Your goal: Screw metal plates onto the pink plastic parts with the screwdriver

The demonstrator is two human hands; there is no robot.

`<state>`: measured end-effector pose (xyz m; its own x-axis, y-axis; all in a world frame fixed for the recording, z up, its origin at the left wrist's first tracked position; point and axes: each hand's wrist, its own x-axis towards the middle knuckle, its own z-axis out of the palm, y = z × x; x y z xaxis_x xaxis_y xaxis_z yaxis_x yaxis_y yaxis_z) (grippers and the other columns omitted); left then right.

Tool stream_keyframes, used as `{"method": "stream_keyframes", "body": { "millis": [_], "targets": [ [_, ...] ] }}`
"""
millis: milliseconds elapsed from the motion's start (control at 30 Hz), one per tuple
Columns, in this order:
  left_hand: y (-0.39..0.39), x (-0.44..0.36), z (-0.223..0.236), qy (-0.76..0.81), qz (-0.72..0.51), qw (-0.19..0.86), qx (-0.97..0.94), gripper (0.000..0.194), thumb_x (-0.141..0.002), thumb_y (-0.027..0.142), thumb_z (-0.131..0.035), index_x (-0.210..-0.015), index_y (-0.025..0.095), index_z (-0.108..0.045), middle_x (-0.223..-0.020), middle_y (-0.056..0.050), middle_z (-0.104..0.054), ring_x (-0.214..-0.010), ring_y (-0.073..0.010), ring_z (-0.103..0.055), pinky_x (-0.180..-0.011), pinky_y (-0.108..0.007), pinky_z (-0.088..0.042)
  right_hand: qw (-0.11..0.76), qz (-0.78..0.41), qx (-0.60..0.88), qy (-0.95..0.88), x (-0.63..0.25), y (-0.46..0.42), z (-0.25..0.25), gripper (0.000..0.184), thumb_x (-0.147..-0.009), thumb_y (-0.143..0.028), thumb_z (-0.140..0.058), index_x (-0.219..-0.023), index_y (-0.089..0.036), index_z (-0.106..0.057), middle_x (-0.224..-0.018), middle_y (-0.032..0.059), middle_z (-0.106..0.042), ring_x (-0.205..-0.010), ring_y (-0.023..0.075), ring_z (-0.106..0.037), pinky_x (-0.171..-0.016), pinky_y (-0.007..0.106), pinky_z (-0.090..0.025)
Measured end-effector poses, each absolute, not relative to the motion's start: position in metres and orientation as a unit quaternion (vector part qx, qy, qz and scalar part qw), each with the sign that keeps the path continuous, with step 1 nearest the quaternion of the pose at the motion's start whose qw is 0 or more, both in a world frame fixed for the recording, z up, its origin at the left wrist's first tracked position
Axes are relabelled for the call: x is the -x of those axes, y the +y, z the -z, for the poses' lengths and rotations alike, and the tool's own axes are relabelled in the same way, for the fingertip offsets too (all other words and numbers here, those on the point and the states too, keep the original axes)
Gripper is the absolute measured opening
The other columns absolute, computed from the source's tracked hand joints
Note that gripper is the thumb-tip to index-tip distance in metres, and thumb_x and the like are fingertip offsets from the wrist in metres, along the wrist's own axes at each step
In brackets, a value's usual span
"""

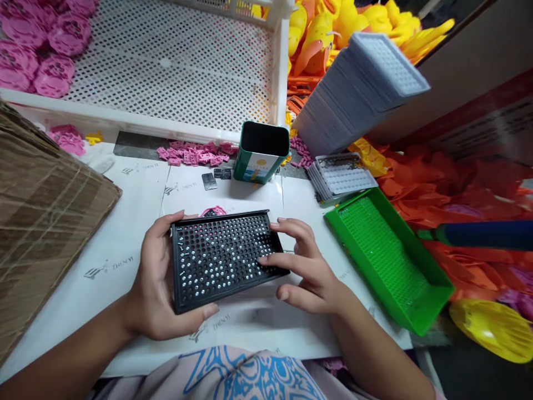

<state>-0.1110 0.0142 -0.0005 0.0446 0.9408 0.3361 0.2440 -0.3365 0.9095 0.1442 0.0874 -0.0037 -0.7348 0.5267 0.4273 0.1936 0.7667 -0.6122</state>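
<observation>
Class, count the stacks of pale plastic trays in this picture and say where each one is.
2. The tall stack is right of the green tin; the short stack is nearer the person, beside the far end of the green tray. Others may be hidden.

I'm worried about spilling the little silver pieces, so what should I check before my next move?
1. Left hand gripping the black tray: ok.
2. Right fingertips touching the tray: ok.
3. All holes holding silver pieces: not ok, many look empty.
4. Each piece fully seated: cannot tell, too small.
5. Green tin upright: ok.
6. Tray clear of the green basket: ok, a gap shows.
</observation>
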Motion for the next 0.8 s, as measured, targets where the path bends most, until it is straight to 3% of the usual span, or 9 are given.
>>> {"method": "stream_keyframes", "body": {
  "millis": [133,333,533,800],
  "targets": [
    [0.0145,0.111,-0.0003,0.472,-0.506,0.344,-0.635,0.1,-0.053,0.02,-0.075,-0.142,0.03,-0.03,-0.129,-0.011,-0.047,-0.115,-0.0345,-0.053,-0.096,-0.053,-0.048,0.311,-0.132,0.198,-0.92,-0.1433,0.0868,0.0027,0.041,-0.088,-0.049,-0.049,-0.111,-0.02,-0.065,-0.13,0.0139,-0.046,-0.124,0.0315,-0.038,-0.102,0.052,-0.039],
    [0.0143,0.1122,-0.0002,0.463,-0.506,0.343,-0.641,0.101,-0.054,0.021,-0.075,-0.142,0.025,-0.028,-0.131,-0.011,-0.044,-0.118,-0.0328,-0.05,-0.1,-0.048,-0.045,0.315,-0.183,0.199,-0.91,-0.143,0.0878,0.0036,0.042,-0.091,-0.048,-0.041,-0.113,-0.02,-0.063,-0.128,0.0136,-0.047,-0.121,0.0293,-0.042,-0.1,0.051,-0.041],
    [0.0153,0.1123,-0.0006,0.456,-0.514,0.344,-0.64,0.101,-0.052,0.018,-0.075,-0.142,0.024,-0.029,-0.131,-0.012,-0.045,-0.117,-0.0322,-0.051,-0.099,-0.046,-0.044,0.353,-0.056,0.21,-0.91,-0.1448,0.0862,0.0079,0.044,-0.087,-0.052,-0.048,-0.112,-0.018,-0.063,-0.125,0.0134,-0.047,-0.12,0.0326,-0.041,-0.097,0.049,-0.041],
    [0.0137,0.114,0.0016,0.454,-0.515,0.336,-0.644,0.102,-0.052,0.019,-0.076,-0.143,0.021,-0.028,-0.132,-0.01,-0.044,-0.12,-0.0272,-0.048,-0.103,-0.037,-0.04,0.397,-0.192,0.218,-0.871,-0.1488,0.0903,0.0026,0.042,-0.09,-0.048,-0.041,-0.12,-0.025,-0.059,-0.129,0.0095,-0.042,-0.121,0.0296,-0.042,-0.104,0.051,-0.037]
  ]
}}
